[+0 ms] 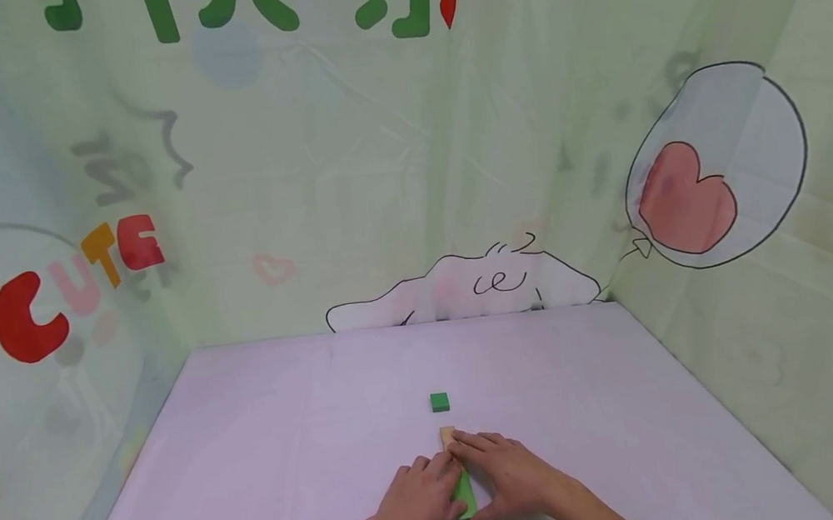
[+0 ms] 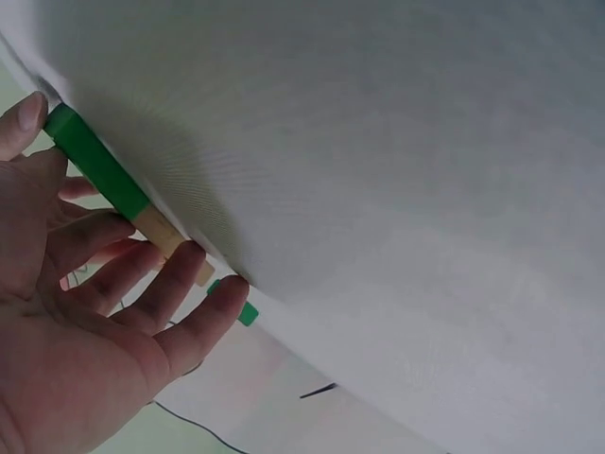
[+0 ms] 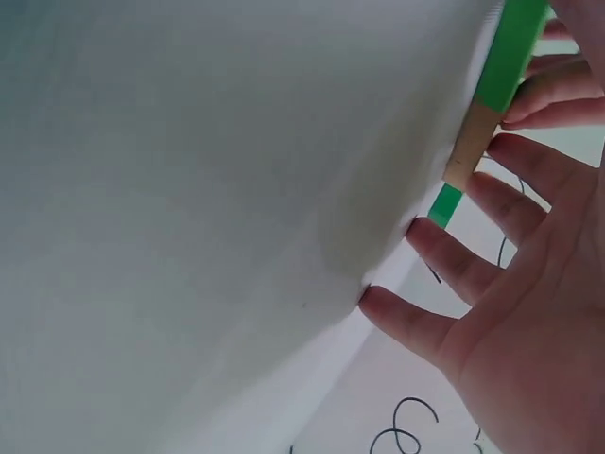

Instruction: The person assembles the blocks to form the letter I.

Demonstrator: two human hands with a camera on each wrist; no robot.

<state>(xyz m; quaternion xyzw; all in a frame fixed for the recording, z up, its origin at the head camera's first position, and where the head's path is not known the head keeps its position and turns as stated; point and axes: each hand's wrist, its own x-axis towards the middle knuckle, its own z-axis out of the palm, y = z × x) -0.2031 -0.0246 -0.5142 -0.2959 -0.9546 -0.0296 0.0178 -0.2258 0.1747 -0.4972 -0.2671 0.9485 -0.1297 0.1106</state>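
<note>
A long green block lies on the table between the two hands, with a plain wooden block end to end at its far side. My left hand is along their left side; its thumb touches the green block's near end and its fingers extend beside the wooden block. On the right side, my right hand has its fingers spread, some against the wooden block and others on the tabletop. A small green block sits apart, just beyond the wooden one.
A pale lilac cloth covers the table. Light printed curtains hang at the back and both sides, with a balloon drawing on the right one.
</note>
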